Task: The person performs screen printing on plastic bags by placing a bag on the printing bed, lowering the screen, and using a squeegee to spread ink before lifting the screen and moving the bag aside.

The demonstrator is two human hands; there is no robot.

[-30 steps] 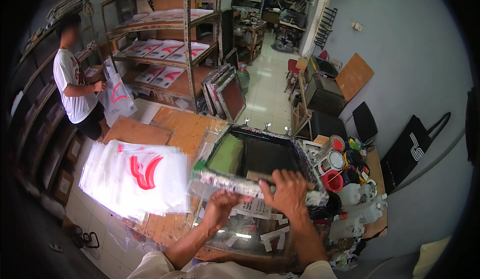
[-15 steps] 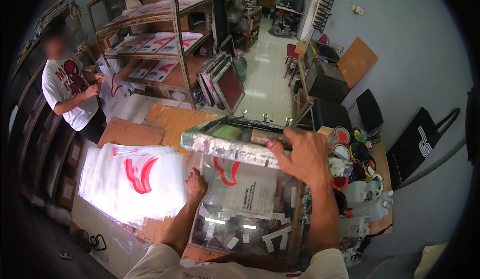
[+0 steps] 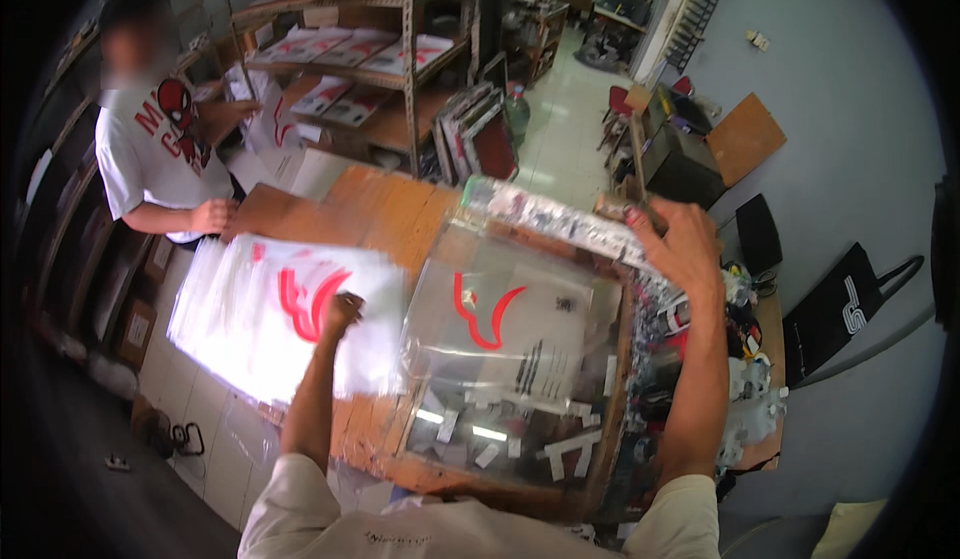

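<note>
My right hand (image 3: 685, 244) grips the near right side of a paint-crusted screen printing frame (image 3: 560, 221), which is tilted up above the table. A wooden bar (image 3: 618, 205), perhaps a squeegee handle, shows by its fingers. Below the frame, a clear plastic bag (image 3: 540, 309) with a red curved mark and small dark print lies flat on a glass-like board (image 3: 465, 464) dotted with tape pieces. My left hand (image 3: 345, 311), fingers curled together, is over a stack of whitish plastic bags (image 3: 245, 304) with the same red mark. Whether it pinches anything is hidden.
Across the table at left stands a person (image 3: 165, 159), one hand near the stack. Behind are racks (image 3: 410, 79) of printed bags and leaning frames (image 3: 485, 139). Paint pots and plastic jugs (image 3: 755, 404) crowd the right side; a black bag (image 3: 830, 309) hangs on the wall.
The frame has risen and swung away, uncovering the printed bag. My left hand has moved from the board's edge over the stack. The person at left has come closer and lowered a hand.
</note>
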